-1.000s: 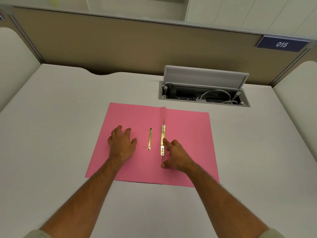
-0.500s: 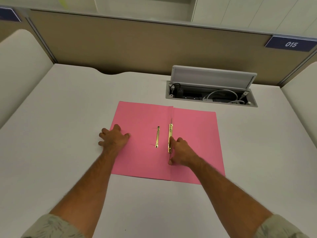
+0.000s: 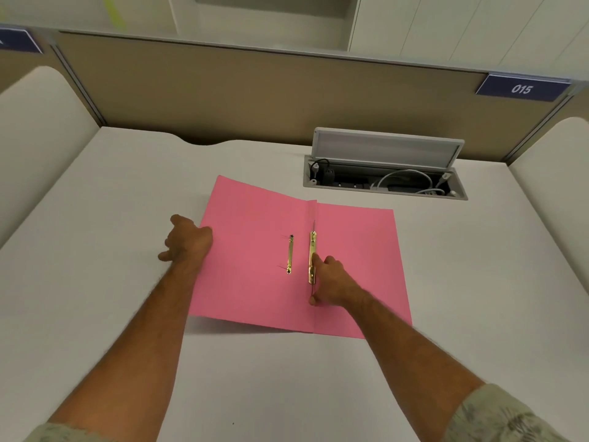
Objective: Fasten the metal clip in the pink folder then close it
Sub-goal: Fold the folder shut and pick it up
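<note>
A pink folder [image 3: 255,250] lies open on the white desk. Its left cover is raised off the desk, with a shadow under its near edge. My left hand [image 3: 188,242] grips that cover's left edge. A gold metal clip [image 3: 312,250] runs along the spine fold, and a thinner gold strip [image 3: 290,254] lies on the left cover beside it. My right hand [image 3: 330,280] rests on the right cover, fingertips pressing the clip's lower part and the fold.
An open cable box [image 3: 382,178] with its lid up, holding white cables, sits in the desk behind the folder's right side. A beige partition [image 3: 255,100] with a "015" sign [image 3: 522,88] closes the back. Padded side panels flank the desk.
My left hand slid from the middle of the left cover to its left edge, took hold and lifted it. My right hand stayed on the clip.
</note>
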Demonstrator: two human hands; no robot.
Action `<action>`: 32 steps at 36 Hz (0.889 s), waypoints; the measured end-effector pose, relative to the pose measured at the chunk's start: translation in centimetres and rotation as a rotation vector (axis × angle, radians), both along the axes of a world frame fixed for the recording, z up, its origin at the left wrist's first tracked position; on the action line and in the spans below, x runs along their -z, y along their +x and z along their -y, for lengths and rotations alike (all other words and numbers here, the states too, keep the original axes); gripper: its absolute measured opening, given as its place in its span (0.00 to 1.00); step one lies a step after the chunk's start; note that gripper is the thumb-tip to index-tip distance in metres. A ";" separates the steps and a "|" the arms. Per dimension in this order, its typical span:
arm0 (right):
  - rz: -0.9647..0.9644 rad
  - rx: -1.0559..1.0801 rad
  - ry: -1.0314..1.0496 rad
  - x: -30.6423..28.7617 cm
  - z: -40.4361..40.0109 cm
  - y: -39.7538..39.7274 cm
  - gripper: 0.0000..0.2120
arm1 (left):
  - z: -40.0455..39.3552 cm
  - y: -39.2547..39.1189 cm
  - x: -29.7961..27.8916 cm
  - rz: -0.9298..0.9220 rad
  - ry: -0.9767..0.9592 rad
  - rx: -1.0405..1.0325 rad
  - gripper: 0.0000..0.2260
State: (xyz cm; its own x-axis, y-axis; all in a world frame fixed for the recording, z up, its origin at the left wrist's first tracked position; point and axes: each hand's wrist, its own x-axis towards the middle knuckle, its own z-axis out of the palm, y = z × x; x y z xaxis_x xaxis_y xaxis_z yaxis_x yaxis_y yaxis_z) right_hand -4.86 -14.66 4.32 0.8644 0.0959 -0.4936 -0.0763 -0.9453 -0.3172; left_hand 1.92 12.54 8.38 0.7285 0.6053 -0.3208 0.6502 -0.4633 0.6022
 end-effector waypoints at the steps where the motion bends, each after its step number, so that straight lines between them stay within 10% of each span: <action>1: 0.001 0.011 0.009 -0.1 0.0 0.0 0.53 | 0.2 0.0 -0.7 0.019 0.021 0.012 0.17; 8: -0.038 0.127 0.106 -1.1 0.1 0.1 0.62 | 2.2 -0.8 -4.7 0.204 0.109 0.098 0.12; 19: 0.566 0.340 0.301 -7.9 2.0 2.4 0.23 | 9.3 -1.8 -11.1 0.415 -0.001 0.541 0.10; 32: 0.797 0.424 0.387 -13.7 6.2 2.2 0.13 | 21.6 -2.5 -10.1 0.472 -0.155 0.623 0.07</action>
State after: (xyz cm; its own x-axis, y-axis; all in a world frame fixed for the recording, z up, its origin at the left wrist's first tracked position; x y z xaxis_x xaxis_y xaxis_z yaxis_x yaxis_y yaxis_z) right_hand -2.70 -20.90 18.07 0.9309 -0.2667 0.2496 -0.0143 -0.7093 -0.7047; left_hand -0.57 -9.09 18.50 0.9981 0.0154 0.0592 -0.0411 -0.5465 0.8365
